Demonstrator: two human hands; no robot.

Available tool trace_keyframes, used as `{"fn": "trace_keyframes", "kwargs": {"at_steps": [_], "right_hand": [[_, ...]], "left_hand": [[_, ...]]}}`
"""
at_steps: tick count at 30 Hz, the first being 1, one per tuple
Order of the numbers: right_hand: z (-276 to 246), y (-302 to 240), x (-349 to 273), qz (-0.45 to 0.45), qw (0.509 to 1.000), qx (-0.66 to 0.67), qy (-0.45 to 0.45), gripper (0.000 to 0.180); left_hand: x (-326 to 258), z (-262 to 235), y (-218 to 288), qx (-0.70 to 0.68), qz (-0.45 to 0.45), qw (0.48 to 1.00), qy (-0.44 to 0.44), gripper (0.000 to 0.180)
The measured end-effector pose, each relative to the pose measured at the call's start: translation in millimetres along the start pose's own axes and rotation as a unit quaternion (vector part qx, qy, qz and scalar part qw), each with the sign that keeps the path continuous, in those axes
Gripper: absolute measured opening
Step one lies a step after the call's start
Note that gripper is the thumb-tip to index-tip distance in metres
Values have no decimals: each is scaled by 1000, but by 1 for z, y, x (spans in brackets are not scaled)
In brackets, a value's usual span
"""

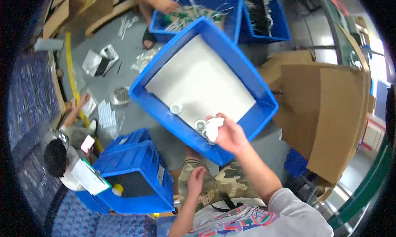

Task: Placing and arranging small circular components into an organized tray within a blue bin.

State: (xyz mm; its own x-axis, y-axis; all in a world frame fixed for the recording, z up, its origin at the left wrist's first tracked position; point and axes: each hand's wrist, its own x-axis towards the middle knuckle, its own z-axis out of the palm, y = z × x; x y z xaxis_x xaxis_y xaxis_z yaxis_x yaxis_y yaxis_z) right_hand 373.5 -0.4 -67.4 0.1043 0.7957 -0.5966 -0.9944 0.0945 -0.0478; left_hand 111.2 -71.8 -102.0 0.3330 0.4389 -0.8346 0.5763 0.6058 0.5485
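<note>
A large blue plastic bin (159, 97) with a white sheet (202, 72) on its bottom stands in front of me. My right hand (232, 134) reaches over its near wall, fingers closed round a small white piece (213, 130) whose exact kind I cannot make out. Near that hand, white rings with greyish centres lie along the near left side: one ring (175, 108) apart, another ring (200, 125) closer, a further one partly behind the white piece. My left hand (197, 177) is low over my thigh, its fingers curled together; whatever they hold, if anything, is hidden.
Stacked blue crates (138, 175) stand at left, beside a person with a clipboard (88, 177). Beyond the bin, another person's hand (167, 5) reaches into a blue bin (233, 14) of white and green strips. Large cardboard (321, 113) stands at right. Papers (107, 114) lie on the floor.
</note>
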Motion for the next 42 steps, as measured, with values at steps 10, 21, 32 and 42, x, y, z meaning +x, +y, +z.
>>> {"fn": "trace_keyframes", "kwargs": {"at_steps": [10,21,32,42], "right_hand": [[39,-74,-254,-44,941,-232,-242,22],[-156,-347,-658,-737,674,-28,-44,14],[-485,-521,-748,-797,531,250,144,33],[-532,-414,-605,-584,709,100,384,39]], "left_hand": [[18,108,-73,213,205,944,-144,36],[84,226,-71,127,14,909,-397,26],[33,429,32,215,73,851,-474,21],[-32,285,28,434,432,786,-88,15]]}}
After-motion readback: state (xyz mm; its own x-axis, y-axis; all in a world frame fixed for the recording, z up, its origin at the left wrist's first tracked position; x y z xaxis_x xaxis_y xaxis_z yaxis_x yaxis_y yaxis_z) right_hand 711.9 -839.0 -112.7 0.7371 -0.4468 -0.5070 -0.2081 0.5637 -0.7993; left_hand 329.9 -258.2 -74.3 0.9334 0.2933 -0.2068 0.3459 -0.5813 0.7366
